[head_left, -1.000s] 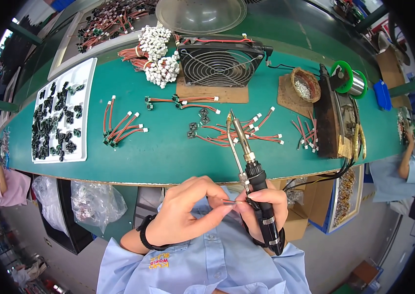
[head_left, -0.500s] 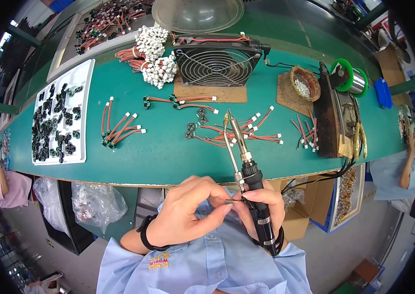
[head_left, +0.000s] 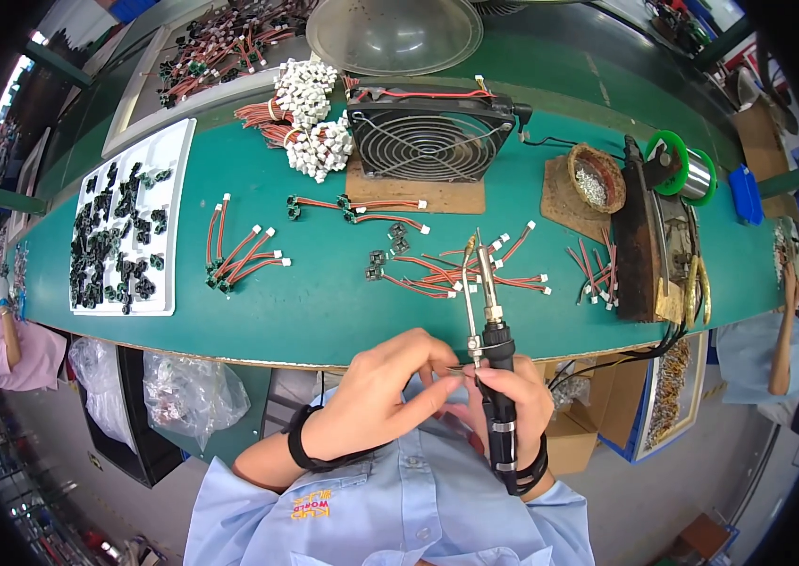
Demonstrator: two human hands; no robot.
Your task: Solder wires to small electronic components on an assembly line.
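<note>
My right hand (head_left: pixel 529 404) is wrapped round the black handle of a soldering iron (head_left: pixel 496 344), whose metal tip points up and away over the bench. A thin solder-feed tube (head_left: pixel 471 302) runs alongside its barrel. Close beside it, my left hand (head_left: pixel 382 389) pinches a thin, wire-like piece (head_left: pixel 456 371) between thumb and fingers; its exact kind is too small to make out. Beyond the tip lie red-and-black wire leads with white connectors (head_left: pixel 437 274), some joined to small black parts (head_left: pixel 377 265).
A black fan (head_left: pixel 432 137) stands at the back, with bundled white-connector leads (head_left: pixel 319 146) to its left. A white tray of black parts (head_left: pixel 177 217) lies left. On the right are a bowl (head_left: pixel 614 193), an iron stand (head_left: pixel 640 264) and a solder spool (head_left: pixel 697 174).
The bench view has shifted slightly right and down. The iron has moved a little to the right and stands more upright; both hands keep their grips near its handle.
</note>
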